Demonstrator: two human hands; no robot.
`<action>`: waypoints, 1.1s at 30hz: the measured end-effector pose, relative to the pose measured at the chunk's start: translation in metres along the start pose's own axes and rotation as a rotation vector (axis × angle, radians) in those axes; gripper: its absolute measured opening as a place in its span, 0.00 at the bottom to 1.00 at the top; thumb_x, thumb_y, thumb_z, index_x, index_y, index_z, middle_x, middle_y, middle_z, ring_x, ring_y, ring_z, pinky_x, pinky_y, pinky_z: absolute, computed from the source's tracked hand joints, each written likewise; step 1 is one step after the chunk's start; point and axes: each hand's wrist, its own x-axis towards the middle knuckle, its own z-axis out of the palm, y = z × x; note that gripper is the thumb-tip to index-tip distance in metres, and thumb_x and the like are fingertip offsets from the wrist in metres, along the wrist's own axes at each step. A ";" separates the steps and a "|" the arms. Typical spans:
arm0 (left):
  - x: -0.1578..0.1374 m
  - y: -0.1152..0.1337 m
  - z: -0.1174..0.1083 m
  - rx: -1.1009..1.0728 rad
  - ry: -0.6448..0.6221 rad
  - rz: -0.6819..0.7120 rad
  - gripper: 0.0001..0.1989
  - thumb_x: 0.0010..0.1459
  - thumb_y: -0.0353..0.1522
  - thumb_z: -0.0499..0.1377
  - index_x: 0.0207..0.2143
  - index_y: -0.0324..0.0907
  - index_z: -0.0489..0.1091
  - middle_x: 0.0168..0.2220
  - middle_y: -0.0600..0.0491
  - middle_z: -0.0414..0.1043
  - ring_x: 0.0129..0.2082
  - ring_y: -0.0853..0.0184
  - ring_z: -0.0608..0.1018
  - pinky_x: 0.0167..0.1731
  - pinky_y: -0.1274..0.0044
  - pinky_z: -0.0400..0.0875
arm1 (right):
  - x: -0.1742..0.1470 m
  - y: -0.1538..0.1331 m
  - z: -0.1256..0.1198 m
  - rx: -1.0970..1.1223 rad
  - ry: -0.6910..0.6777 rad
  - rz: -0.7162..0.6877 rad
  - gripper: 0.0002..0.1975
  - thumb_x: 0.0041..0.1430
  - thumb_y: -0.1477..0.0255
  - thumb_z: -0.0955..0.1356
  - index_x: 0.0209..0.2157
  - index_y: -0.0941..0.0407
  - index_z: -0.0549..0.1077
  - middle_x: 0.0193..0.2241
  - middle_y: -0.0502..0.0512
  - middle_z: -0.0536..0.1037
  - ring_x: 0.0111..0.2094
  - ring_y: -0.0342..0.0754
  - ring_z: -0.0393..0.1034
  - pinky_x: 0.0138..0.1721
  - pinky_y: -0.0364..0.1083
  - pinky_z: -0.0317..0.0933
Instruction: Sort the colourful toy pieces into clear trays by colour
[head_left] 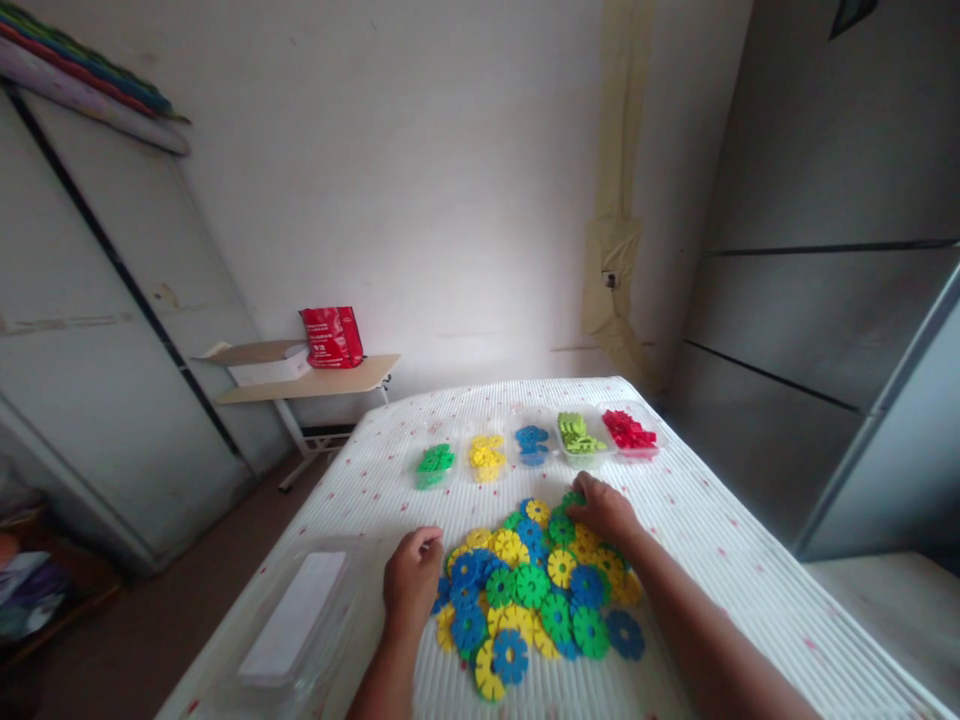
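A loose pile of flower-shaped plastic discs with notched rims, in green, yellow and blue (531,586), is spread over the table. My right hand (604,508) is at the far right side of the pile, its fingers closed on a green disc (574,498). Beside the pile's left edge is my left hand (412,578), with its fingers curled together; whatever they may hold is hidden. Behind the pile stand clear tubs with green discs (436,462), yellow discs (487,455) and blue discs (532,443).
Two more clear tubs at the right hold light green pieces (577,433) and red pieces (630,430). A clear lid or tray (300,615) with a white slip lies at the left. A red bag (331,337) stands on a small side table (341,378) near the wall.
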 end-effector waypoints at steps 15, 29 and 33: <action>-0.004 0.006 -0.001 0.027 -0.018 -0.004 0.11 0.50 0.32 0.52 0.32 0.43 0.73 0.34 0.52 0.77 0.35 0.65 0.77 0.38 0.76 0.68 | -0.005 0.001 -0.002 0.083 -0.039 -0.160 0.16 0.46 0.73 0.66 0.40 0.54 0.71 0.40 0.55 0.75 0.40 0.48 0.69 0.37 0.42 0.57; -0.005 0.010 -0.003 0.039 -0.009 0.009 0.10 0.50 0.31 0.52 0.31 0.43 0.73 0.34 0.53 0.78 0.35 0.65 0.77 0.38 0.76 0.69 | -0.007 -0.005 -0.002 0.004 -0.096 -0.195 0.20 0.47 0.74 0.65 0.45 0.54 0.71 0.43 0.57 0.74 0.43 0.49 0.68 0.41 0.43 0.57; -0.005 0.010 -0.003 0.029 0.005 0.023 0.10 0.49 0.32 0.52 0.30 0.44 0.74 0.33 0.53 0.78 0.35 0.65 0.77 0.38 0.76 0.69 | -0.011 -0.012 -0.002 -0.055 -0.105 -0.214 0.20 0.49 0.74 0.63 0.45 0.53 0.71 0.42 0.59 0.73 0.42 0.52 0.68 0.40 0.47 0.57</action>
